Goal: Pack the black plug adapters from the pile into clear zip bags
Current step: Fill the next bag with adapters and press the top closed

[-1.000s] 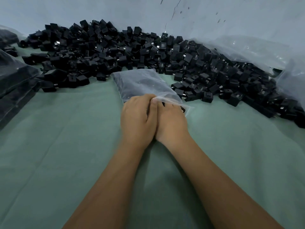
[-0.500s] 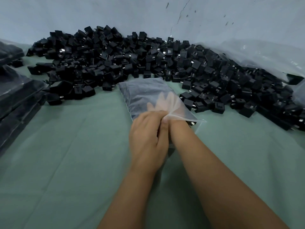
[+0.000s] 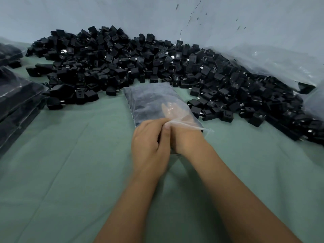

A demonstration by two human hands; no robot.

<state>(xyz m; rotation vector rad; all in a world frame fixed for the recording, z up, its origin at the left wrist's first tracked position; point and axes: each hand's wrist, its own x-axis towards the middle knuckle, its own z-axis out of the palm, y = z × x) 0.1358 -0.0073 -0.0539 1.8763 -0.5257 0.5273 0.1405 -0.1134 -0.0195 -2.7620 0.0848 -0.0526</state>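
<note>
Clear zip bag (image 3: 149, 100) lies on the green desk (image 3: 70, 155), just near of the black adapter pile (image 3: 157, 67). Left hand (image 3: 149, 144) pinches the bag mouth, fingers clamped on the rim. Right hand (image 3: 185, 137) is inside the bag, fingers (image 3: 169, 109) straight and slightly apart behind the plastic.

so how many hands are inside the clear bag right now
1: the right hand is inside the clear plastic zip bag; the left hand grips its mouth from outside.
</note>
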